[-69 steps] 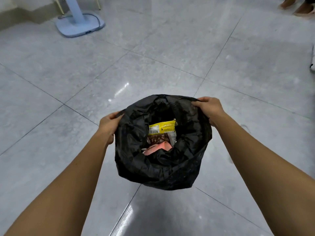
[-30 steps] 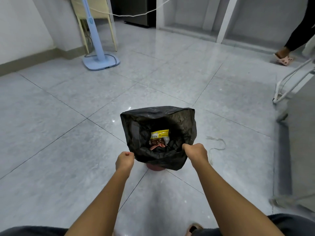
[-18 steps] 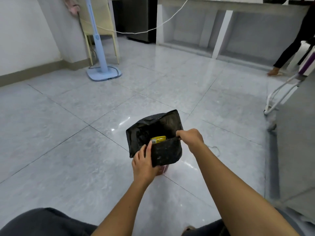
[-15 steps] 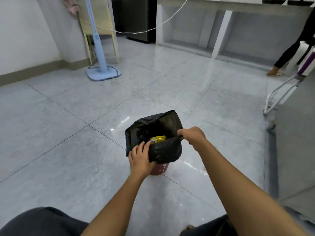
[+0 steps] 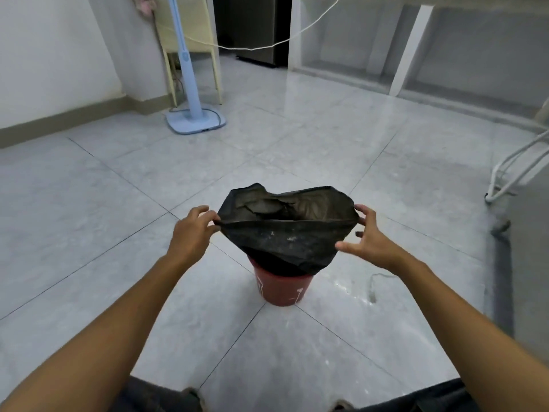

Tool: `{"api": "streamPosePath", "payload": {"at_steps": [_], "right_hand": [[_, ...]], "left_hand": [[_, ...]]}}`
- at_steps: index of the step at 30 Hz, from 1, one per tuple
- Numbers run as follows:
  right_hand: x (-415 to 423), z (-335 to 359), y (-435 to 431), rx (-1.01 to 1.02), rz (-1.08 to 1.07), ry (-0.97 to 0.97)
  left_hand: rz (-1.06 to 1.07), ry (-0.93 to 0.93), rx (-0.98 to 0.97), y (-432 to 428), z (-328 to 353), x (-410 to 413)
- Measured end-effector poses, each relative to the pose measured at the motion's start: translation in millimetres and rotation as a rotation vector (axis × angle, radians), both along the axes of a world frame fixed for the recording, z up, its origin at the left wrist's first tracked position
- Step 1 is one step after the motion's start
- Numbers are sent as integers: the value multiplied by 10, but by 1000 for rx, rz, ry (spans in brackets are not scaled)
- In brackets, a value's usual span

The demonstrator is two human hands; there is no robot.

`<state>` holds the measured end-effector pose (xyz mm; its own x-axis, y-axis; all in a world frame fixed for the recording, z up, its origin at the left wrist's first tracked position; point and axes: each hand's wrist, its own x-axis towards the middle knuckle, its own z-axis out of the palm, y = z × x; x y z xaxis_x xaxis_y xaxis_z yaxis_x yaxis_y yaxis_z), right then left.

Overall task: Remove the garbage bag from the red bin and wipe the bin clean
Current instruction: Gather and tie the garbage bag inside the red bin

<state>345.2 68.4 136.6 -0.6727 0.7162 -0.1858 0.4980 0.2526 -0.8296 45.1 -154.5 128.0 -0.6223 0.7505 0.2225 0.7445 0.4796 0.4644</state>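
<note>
A small red bin (image 5: 280, 288) stands on the grey tiled floor in the middle of the head view. A black garbage bag (image 5: 286, 233) rises out of it, its mouth stretched wide above the rim. My left hand (image 5: 193, 230) pinches the bag's left edge. My right hand (image 5: 367, 240) holds the right edge between its upper fingers, its thumb spread below. The bag's lower part hides the bin's rim. The contents of the bag are out of sight.
A light blue fan stand (image 5: 194, 121) and a pale yellow chair (image 5: 190, 40) are at the back left by the wall. A white cord (image 5: 267, 46) hangs across the back. A white wire rack (image 5: 517, 171) and a grey surface stand at the right.
Both hands shifted to opposite sides of the bag's mouth and pulled it wide. More of the red bin shows beneath the bag than before.
</note>
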Motion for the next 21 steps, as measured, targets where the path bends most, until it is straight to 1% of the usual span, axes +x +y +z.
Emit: {"api": "streamPosePath", "payload": {"at_steps": [1,2,3,5,6,7,9,10,11,14,16,19,21], "right_hand": [[-30,-27,-21,27,42,-33],[-74,-72,-38,61,31,-47],[-134,-117,-60,74,-24,-47],[-284,-167,-126,72,-184,-19],[-356,-183,-149,88,-247,-16],[-411,-190,-163,116,-286,-35],[-488,-201,-128,183,-325,-72],[-509,-185,-109,187,-332,-65],[-518,-162,-94,164,-330,-45],[-516,-95,-32,78,-281,5],[-531,-48,6,67,-226,-3],[-631,1,4,31,-120,-22],[-742,-16,-36,30,-28,-42]], "left_hand": [[-19,-79,39,25,15,-3],[-23,-177,78,56,3,19],[4,-310,126,97,-25,54],[120,-677,186,161,-81,144],[163,-837,152,182,-130,174],[161,-934,75,190,-192,206],[94,-994,-77,213,-357,260],[83,-995,-90,245,-423,279],[98,-1002,-51,296,-467,296],[185,-1015,198,526,-511,339],[161,-1032,306,687,-478,388],[-41,-1007,277,859,-460,509],[-131,-992,245,938,-475,626]]}}
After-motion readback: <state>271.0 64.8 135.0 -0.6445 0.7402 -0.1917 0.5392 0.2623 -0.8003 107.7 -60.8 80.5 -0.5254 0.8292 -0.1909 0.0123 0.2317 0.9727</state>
